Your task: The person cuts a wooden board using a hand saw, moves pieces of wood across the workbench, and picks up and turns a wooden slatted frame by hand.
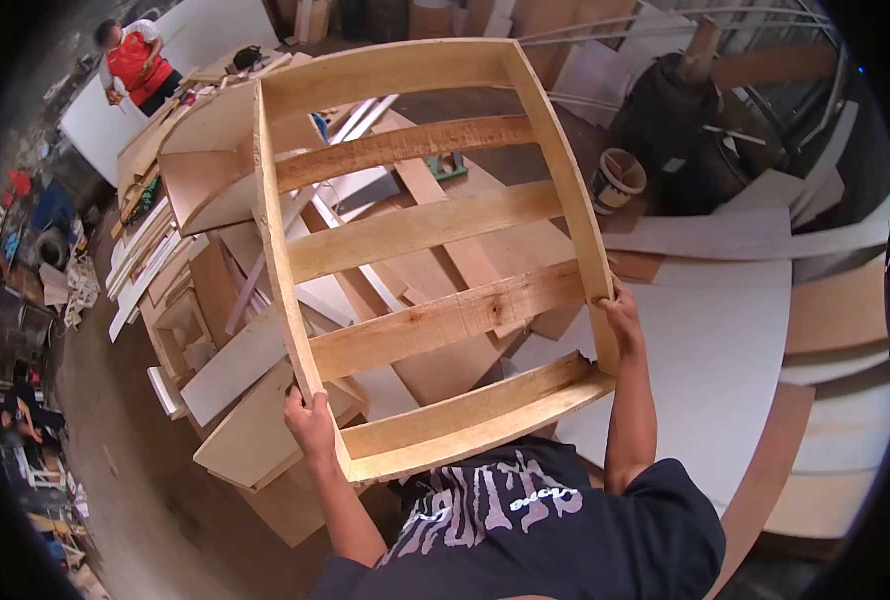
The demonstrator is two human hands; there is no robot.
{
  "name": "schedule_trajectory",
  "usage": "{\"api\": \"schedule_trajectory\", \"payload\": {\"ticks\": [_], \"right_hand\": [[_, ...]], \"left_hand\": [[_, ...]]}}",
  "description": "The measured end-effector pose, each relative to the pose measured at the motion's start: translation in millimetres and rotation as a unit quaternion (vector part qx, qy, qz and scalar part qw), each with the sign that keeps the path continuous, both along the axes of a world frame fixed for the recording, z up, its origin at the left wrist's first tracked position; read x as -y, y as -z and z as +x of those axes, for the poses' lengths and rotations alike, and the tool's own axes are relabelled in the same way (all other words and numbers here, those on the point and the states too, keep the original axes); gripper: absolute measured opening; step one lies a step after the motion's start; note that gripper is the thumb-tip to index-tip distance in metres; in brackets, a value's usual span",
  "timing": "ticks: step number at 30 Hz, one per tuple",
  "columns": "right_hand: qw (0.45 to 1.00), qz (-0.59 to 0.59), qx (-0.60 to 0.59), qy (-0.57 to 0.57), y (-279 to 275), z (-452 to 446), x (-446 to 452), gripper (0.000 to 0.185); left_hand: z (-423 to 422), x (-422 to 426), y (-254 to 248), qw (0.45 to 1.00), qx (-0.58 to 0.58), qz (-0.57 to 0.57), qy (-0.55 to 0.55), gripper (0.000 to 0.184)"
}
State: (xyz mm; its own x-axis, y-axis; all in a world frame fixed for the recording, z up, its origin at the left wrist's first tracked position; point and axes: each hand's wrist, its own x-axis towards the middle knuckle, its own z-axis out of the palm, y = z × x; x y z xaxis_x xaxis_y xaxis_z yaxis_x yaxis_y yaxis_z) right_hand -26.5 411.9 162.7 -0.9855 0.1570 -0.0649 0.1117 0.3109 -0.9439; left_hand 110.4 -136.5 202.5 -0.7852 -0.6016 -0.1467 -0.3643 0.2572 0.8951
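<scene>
A large wooden frame (440, 225) with several cross slats is held up in front of my body, its near end close to my shirt. My left hand (312, 422) is closed around the left side rail near its lower end. On the opposite rail, my right hand (620, 312) grips the wood, thumb on the near face. Through the gaps between the slats I see loose boards lying below. Some fingers of both hands are hidden behind the rails.
Piled boards and offcuts (235, 370) lie beneath and left of the frame. A large white panel (695, 350) is at the right, beside curved boards (835, 310). A bucket (620, 178) and a dark drum (665, 105) stand behind. A person in a red vest (140, 62) is far left.
</scene>
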Motion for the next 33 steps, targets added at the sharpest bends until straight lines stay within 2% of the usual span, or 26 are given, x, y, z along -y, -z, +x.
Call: {"api": "schedule_trajectory", "payload": {"ticks": [2, 5, 8, 10, 12, 14, 16, 18, 21, 24, 25, 33], "right_hand": [[1.000, -0.021, -0.022, -0.008, 6, -28, -8, 0.063], [0.997, 0.004, -0.033, -0.067, 26, -85, -40, 0.065], [0.995, -0.050, 0.034, -0.077, 23, -139, -46, 0.066], [0.991, -0.051, 0.036, -0.114, 39, -190, -70, 0.065], [0.989, -0.047, 0.072, -0.124, 42, -222, -81, 0.067], [0.983, -0.068, 0.096, -0.144, 51, -245, -97, 0.069], [0.981, -0.024, 0.090, -0.170, 61, -277, -112, 0.069], [0.974, -0.026, 0.106, -0.197, 69, -299, -115, 0.067], [0.974, -0.051, 0.131, -0.175, 66, -312, -109, 0.065], [0.970, -0.015, 0.151, -0.190, 68, -337, -121, 0.064], [0.970, -0.036, 0.135, -0.198, 72, -344, -126, 0.063], [0.975, 0.001, 0.072, -0.212, 72, -384, -143, 0.063]], "left_hand": [[-11, -15, 2, 0.999, -0.010, -0.038, -0.026, 0.036], [-28, -40, -2, 0.999, 0.007, -0.029, -0.023, 0.041], [-53, -86, -3, 0.996, 0.014, -0.035, -0.082, 0.041], [-70, -124, -1, 0.991, 0.007, -0.068, -0.115, 0.040], [-87, -147, 6, 0.991, 0.033, -0.030, -0.128, 0.040], [-94, -169, 14, 0.985, 0.021, -0.066, -0.160, 0.039], [-111, -190, 8, 0.985, 0.056, -0.012, -0.165, 0.037], [-119, -201, 21, 0.980, 0.052, -0.034, -0.191, 0.035], [-120, -214, 27, 0.979, 0.059, -0.082, -0.176, 0.034], [-135, -230, 26, 0.976, 0.050, -0.071, -0.201, 0.035], [-140, -231, 18, 0.977, 0.093, -0.046, -0.185, 0.037], [-164, -247, 65, 0.976, 0.065, -0.021, -0.206, 0.038]]}}
